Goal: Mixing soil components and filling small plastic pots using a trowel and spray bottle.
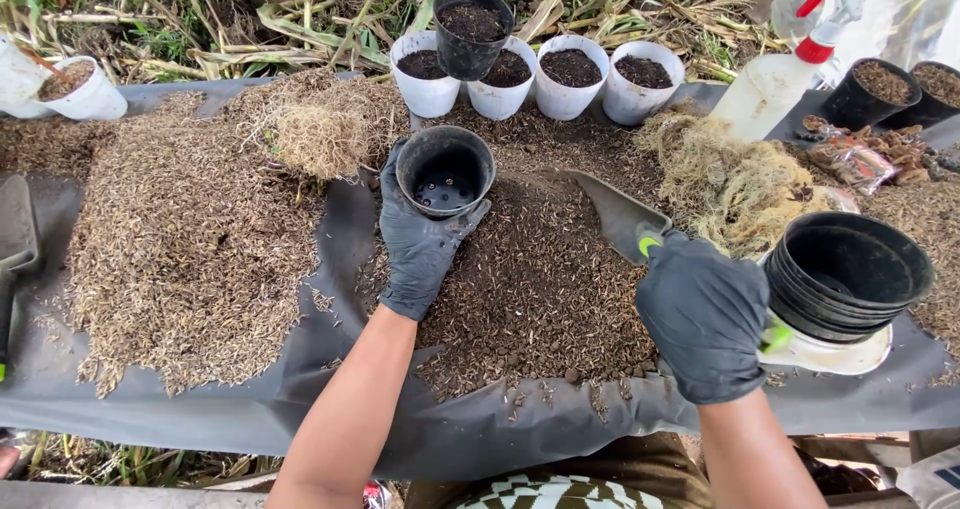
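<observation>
The empty black plastic pot (445, 171), drain holes showing in its bottom, is clamped in the gloved left hand (420, 239) above the dark potting mix (530, 279). Beyond it stand four white filled pots (570, 74) and one black. The right hand (705, 314) is closed around a green-handled trowel (622, 217), just beside stacked black pots (848, 274).

The gloved left hand (420, 239) grips an empty black pot (445, 172) over dark potting mix (530, 289). The gloved right hand (703, 314) holds a trowel (620, 214), stacked black pots (850, 274) just beside it.
</observation>
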